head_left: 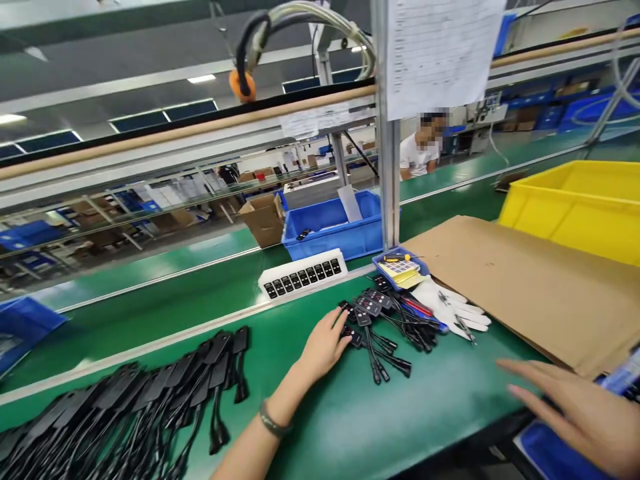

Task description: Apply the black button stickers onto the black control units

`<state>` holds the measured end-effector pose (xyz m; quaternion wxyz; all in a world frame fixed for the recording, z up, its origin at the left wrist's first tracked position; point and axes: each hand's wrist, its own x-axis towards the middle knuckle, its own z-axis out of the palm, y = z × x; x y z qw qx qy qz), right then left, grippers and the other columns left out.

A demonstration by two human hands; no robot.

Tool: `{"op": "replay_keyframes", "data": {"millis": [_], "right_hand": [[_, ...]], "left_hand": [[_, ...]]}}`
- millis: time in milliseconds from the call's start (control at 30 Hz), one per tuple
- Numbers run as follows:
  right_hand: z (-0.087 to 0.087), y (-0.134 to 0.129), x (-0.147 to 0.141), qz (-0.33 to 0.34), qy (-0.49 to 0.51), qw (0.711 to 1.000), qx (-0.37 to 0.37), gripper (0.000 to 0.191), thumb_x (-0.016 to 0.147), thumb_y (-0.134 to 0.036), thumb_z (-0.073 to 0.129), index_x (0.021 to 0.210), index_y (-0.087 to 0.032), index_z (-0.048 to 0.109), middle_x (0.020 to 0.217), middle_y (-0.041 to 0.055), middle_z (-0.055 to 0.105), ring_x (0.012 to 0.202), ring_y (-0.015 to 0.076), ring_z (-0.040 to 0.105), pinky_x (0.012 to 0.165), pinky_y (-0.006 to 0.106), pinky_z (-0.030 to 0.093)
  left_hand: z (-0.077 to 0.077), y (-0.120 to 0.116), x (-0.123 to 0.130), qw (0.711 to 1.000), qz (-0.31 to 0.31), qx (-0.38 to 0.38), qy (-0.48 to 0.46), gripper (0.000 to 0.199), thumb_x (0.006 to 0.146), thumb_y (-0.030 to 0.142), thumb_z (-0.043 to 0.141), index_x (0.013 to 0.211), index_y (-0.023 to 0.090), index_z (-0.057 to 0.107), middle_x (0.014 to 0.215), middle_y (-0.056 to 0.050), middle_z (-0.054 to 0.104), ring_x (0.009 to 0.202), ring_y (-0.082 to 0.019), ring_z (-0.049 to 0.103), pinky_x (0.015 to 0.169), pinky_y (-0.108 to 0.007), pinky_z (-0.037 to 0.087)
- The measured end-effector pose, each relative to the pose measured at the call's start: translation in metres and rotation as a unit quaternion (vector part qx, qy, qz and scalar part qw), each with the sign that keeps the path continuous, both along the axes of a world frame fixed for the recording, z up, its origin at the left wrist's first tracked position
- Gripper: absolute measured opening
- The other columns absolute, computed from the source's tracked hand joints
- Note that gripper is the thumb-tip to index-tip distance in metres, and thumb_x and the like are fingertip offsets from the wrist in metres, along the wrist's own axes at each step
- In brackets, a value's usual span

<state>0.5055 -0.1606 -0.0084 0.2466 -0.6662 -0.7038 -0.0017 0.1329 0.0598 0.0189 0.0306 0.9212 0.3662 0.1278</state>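
Observation:
My left hand (325, 343) reaches over the green bench top. Its fingers are stretched and apart, with the tips at the edge of a pile of small black controllers (367, 307) with short cables. One controller (353, 336) lies by my thumb; whether I touch it I cannot tell. At the lower right, my right hand (575, 407) hovers near the bench edge, fingers extended, nothing in it. Along the left side lies a long overlapping row of black controllers (170, 380), their cables toward me.
Beyond the pile are a white glove (440, 307) with tweezers and a small blue tray (424, 267) of labels. A white holder (260, 283) carries black panels. Farther off stand a blue bin (335, 237), a cardboard sheet (540, 280), a yellow bin (575, 213) and a person (417, 157).

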Motion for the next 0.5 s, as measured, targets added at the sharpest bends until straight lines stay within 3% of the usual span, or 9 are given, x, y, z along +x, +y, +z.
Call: {"op": "replay_keyframes", "data": {"millis": [100, 167, 233, 267, 333, 400, 500], "right_hand": [[0.037, 0.057, -0.097, 0.093, 0.011, 0.992, -0.086, 0.030, 0.094, -0.033, 0.039, 0.106, -0.026, 0.067, 0.100, 0.0065, 0.070, 0.087, 0.0264, 0.067, 0.072, 0.040, 0.057], [0.043, 0.088, -0.151, 0.131, 0.045, 0.985, -0.101, 0.029, 0.095, -0.026, 0.039, 0.106, -0.021, 0.065, 0.101, 0.0096, 0.067, 0.091, 0.0271, 0.064, 0.077, 0.043, 0.054], [0.038, 0.111, -0.191, 0.155, 0.126, 0.978, -0.066, 0.026, 0.091, -0.024, 0.048, 0.111, -0.015, 0.061, 0.107, 0.0155, 0.061, 0.102, 0.0330, 0.055, 0.087, 0.053, 0.046], [0.034, 0.119, -0.206, 0.177, 0.190, 0.965, -0.050, 0.025, 0.088, -0.026, 0.054, 0.108, -0.013, 0.061, 0.108, 0.0180, 0.059, 0.105, 0.0365, 0.050, 0.089, 0.059, 0.040], [0.028, 0.132, -0.227, 0.199, 0.243, 0.948, -0.043, 0.019, 0.088, -0.033, 0.057, 0.092, -0.016, 0.063, 0.100, 0.0153, 0.060, 0.102, 0.0357, 0.049, 0.089, 0.060, 0.036], [0.028, 0.141, -0.237, 0.205, 0.299, 0.931, -0.036, 0.024, 0.087, -0.042, 0.058, 0.082, -0.020, 0.061, 0.091, 0.0094, 0.061, 0.097, 0.0310, 0.050, 0.090, 0.055, 0.038], [0.043, 0.152, -0.232, 0.161, 0.421, 0.893, 0.009, 0.035, 0.088, -0.057, 0.050, 0.090, -0.022, 0.059, 0.096, 0.0053, 0.062, 0.097, 0.0250, 0.052, 0.090, 0.045, 0.041]], "left_hand": [[-0.003, -0.005, -0.001, 1.000, -0.002, -0.022, -0.007, 0.029, 0.090, 0.030, 0.052, 0.117, 0.019, 0.057, 0.104, -0.009, 0.062, 0.097, -0.023, 0.060, 0.086, -0.038, 0.051], [-0.004, -0.014, -0.012, 0.999, 0.002, -0.032, -0.020, 0.021, 0.090, 0.030, 0.053, 0.106, 0.020, 0.060, 0.096, -0.006, 0.059, 0.087, -0.020, 0.060, 0.076, -0.034, 0.053], [-0.004, -0.025, -0.026, 0.999, -0.002, -0.042, -0.032, 0.016, 0.091, 0.029, 0.052, 0.102, 0.021, 0.059, 0.095, -0.004, 0.055, 0.081, -0.016, 0.059, 0.071, -0.029, 0.053], [-0.003, -0.031, -0.032, 0.998, -0.008, -0.046, -0.039, 0.015, 0.092, 0.029, 0.050, 0.102, 0.022, 0.058, 0.095, -0.003, 0.054, 0.079, -0.015, 0.059, 0.071, -0.028, 0.053], [-0.001, -0.041, -0.044, 0.996, -0.020, -0.031, -0.076, 0.017, 0.093, 0.030, 0.046, 0.107, 0.023, 0.055, 0.096, -0.002, 0.053, 0.082, -0.015, 0.059, 0.073, -0.028, 0.053], [0.001, -0.048, -0.054, 0.985, -0.013, 0.028, -0.169, 0.024, 0.094, 0.033, 0.044, 0.115, 0.023, 0.050, 0.101, -0.005, 0.053, 0.091, -0.018, 0.060, 0.079, -0.032, 0.054], [0.003, -0.051, -0.066, 0.957, 0.063, 0.068, -0.275, 0.051, 0.090, 0.042, 0.050, 0.134, 0.021, 0.035, 0.120, -0.013, 0.048, 0.097, -0.023, 0.060, 0.085, -0.041, 0.054]]}}
